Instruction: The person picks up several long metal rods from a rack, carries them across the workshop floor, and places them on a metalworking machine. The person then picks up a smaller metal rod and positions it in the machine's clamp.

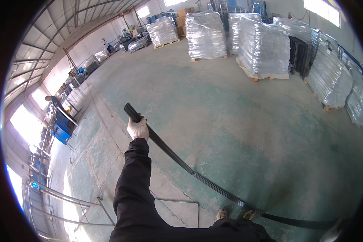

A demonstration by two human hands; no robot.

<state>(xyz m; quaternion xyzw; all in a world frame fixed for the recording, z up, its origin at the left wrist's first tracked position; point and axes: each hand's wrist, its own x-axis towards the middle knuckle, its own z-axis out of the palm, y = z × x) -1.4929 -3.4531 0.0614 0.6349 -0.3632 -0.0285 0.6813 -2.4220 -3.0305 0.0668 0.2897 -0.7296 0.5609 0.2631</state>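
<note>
A long bundle of thin black strips [177, 160] crosses in front of my body, from the upper left to the lower right. Near its left end, my left hand [138, 128], in a whitish work glove, is closed round the bundle, and the strip ends stick out past the fist. At the dim lower right rim, my right hand [332, 233] shows as a pale gloved shape closed on the other end; its fingers are mostly in shadow. Both my shoes [222, 213] show under the bundle, on the worn green floor [213, 121].
Wrapped pallet stacks [263, 48] stand at the back and along the right. A bent metal tube frame [68, 197] is close by on the left, with a thin metal frame [198, 213] beside my feet. At far left, a person [54, 103] leans over a blue workbench [61, 127].
</note>
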